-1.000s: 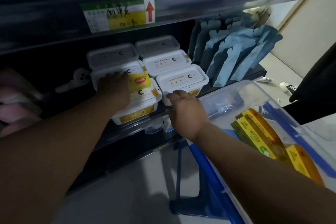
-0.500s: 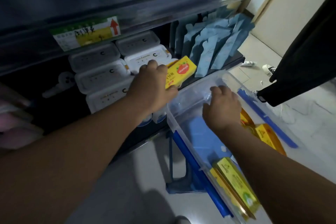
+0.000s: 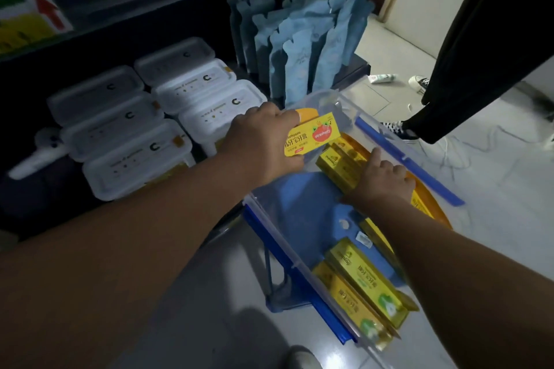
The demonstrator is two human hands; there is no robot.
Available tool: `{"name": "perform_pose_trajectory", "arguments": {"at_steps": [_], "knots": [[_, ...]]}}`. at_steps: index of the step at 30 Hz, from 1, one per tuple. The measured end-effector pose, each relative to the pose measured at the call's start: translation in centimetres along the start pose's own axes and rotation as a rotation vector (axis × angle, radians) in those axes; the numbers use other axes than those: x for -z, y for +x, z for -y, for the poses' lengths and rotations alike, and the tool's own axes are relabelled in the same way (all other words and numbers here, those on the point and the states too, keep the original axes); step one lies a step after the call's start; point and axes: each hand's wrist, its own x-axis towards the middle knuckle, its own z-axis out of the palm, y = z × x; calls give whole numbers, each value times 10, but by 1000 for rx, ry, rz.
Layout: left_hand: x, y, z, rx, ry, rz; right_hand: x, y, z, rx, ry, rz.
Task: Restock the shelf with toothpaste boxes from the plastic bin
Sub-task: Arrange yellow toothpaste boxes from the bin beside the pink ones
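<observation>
Box (image 3: 311,136) in L grip (image 3: 263,141), long axis slanting up-right over bin (image 3: 404,159); R grip (image 3: 383,180) on bin boxes (image 3: 338,165), closure unclear.

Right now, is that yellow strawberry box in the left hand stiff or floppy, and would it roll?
Probably stiff: the strawberry box keeps straight edges though the left hand grips just one end. Likely light, being held out one-handed that way. Its flat faces suggest it would lie flat, not roll.
</observation>
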Motion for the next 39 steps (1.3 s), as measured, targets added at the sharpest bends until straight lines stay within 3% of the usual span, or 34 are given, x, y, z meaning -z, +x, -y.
{"name": "perform_pose_trajectory", "arguments": {"at_steps": [12,17,19,26,33,39], "knots": [[-25,14,-1,-19,3,50,-26,29,5,61,-159,-158],[-26,20,-1,-1,-38,56,-20,41,9,140,214,92],[-26,21,0,10,-55,67,-20,43,11,214,197,140],[-21,21,1,43,-35,93,-25,31,21,365,99,-63],[-10,14,3,72,-41,100,-21,17,16,297,234,-38],[17,7,-3,83,-58,91,13,6,9,270,281,-121]]}}
